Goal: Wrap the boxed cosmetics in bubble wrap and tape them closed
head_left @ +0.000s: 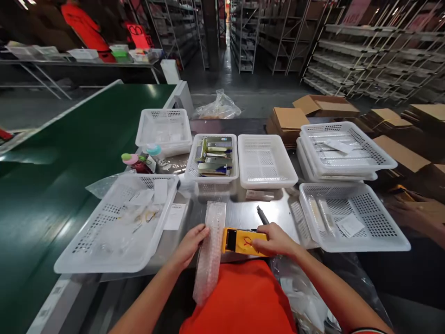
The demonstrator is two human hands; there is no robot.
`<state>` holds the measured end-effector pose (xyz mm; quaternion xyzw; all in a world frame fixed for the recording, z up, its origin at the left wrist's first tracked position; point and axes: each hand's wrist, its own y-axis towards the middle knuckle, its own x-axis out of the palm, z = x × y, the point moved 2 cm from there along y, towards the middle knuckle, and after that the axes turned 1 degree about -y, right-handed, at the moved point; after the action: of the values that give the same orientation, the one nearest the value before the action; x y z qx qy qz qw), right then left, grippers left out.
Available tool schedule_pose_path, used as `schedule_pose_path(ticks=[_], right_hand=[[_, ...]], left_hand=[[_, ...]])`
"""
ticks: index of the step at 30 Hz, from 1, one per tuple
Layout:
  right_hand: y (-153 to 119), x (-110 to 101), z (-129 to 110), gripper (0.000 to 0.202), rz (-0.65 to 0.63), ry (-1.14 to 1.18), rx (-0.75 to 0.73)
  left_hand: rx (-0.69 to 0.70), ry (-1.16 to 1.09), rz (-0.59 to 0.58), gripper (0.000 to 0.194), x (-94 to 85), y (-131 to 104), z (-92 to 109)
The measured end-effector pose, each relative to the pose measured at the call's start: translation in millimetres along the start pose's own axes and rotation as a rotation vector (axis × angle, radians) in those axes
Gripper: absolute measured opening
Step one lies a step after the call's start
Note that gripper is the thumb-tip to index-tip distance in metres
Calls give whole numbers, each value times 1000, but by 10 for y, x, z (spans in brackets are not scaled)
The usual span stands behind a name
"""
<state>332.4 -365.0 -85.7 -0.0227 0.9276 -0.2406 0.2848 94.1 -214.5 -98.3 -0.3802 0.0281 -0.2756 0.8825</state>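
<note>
My left hand point(189, 246) pinches the edge of a long, narrow strip of bubble wrap point(211, 253), which hangs over the table's front edge against my body. Whether anything lies inside the wrap is hard to see. In my right hand point(276, 240) is a yellow tape dispenser point(243, 242) with a dark end, its tip touching or very close to the wrap's right side. A dark, pen-like tool point(263, 215) shows just beyond my right fingers; I cannot tell whether they touch it. Farther back, a white basket point(194, 176) carries several narrow boxes point(217, 155).
At left, a white basket point(142, 266) with clear bags stands beside a green conveyor belt point(45, 171). White baskets point(267, 178) line the back. On the right are stacked baskets point(347, 162), another basket point(378, 243) and cardboard boxes point(288, 118). A person in red point(83, 28) is far left.
</note>
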Motion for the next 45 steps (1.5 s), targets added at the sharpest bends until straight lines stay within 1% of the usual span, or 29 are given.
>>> schedule_pose_path(ticks=[2, 5, 7, 9, 10, 12, 14, 16, 18, 19, 20, 22, 24, 25, 27, 29, 31, 34, 35, 36, 38, 39, 40, 41, 42, 43, 44, 45], right_hand=[[-8, 59, 20, 33, -1, 0, 27], [-27, 127, 17, 33, -9, 26, 66], [-48, 132, -21, 34, -1, 5, 110], [-74, 104, -85, 37, 7, -32, 171], [-85, 82, -119, 38, 7, -46, 203], [-94, 38, -176, 39, 3, -52, 248], [-78, 9, -194, 39, -13, -51, 266], [-46, -8, -145, 43, -1, -131, 290], [-28, -32, -13, 44, 36, -319, 360], [-35, -54, 81, 44, 64, -421, 409], [-57, -82, 190, 44, 89, -496, 466], [-136, -147, 438, 48, 143, -525, 586], [-219, -193, 693, 55, 225, -461, 678], [-243, -189, 814, 55, 262, -423, 697], [-237, -104, 1032, 47, 306, -366, 685], [-171, 71, 1225, 39, 305, -363, 667], [-83, 270, 1405, 34, 321, -423, 659], [27, 487, 1647, 30, 407, -490, 656], [55, 519, 1704, 29, 458, -483, 666], [82, 529, 1737, 31, 535, -462, 685], [148, 493, 1694, 41, 766, -356, 676], [198, 464, 1611, 47, 871, -251, 614], [267, 438, 1488, 51, 923, -99, 513], [356, 420, 1330, 54, 893, 94, 384], [459, 414, 1140, 56, 774, 310, 239], [563, 422, 927, 58, 589, 531, 110], [654, 436, 704, 59, 374, 722, 4], [723, 441, 491, 61, 191, 864, -79]], left_hand=[[-8, 34, -16, 47, 46, 30, -72], [18, 31, -9, 62, 153, 97, -214], [96, 145, 72, 67, 191, 158, -283], [169, 298, 156, 65, 198, 217, -314], [190, 354, 172, 63, 198, 240, -317], [203, 408, 173, 61, 205, 253, -301], [190, 402, 158, 59, 239, 202, -253], [134, 318, 75, 60, 317, 89, -180], [67, 156, -65, 61, 413, -52, -81], [40, 67, -120, 62, 450, -113, -23], [14, -13, -149, 62, 470, -157, 35], [-64, -154, -124, 59, 453, -172, 120], [-190, -300, -74, 51, 390, -104, 145], [-242, -365, -49, 47, 350, -51, 141], [-288, -455, -1, 39, 264, 60, 115], [-285, -472, 61, 26, 183, 150, 85], [-279, -448, 112, 16, 122, 203, 64], [-240, -416, 137, 13, 79, 236, 54], [-219, -402, 146, 14, 77, 243, 51], [-197, -385, 158, 16, 83, 249, 47], [-148, -348, 192, 23, 127, 265, 42], [-115, -339, 206, 27, 170, 276, 46], [-69, -342, 214, 31, 230, 288, 57], [-13, -356, 213, 34, 307, 301, 77], [44, -375, 202, 37, 399, 316, 104], [90, -396, 176, 41, 503, 332, 135], [127, -417, 138, 45, 613, 351, 168], [151, -433, 93, 49, 720, 373, 201]])
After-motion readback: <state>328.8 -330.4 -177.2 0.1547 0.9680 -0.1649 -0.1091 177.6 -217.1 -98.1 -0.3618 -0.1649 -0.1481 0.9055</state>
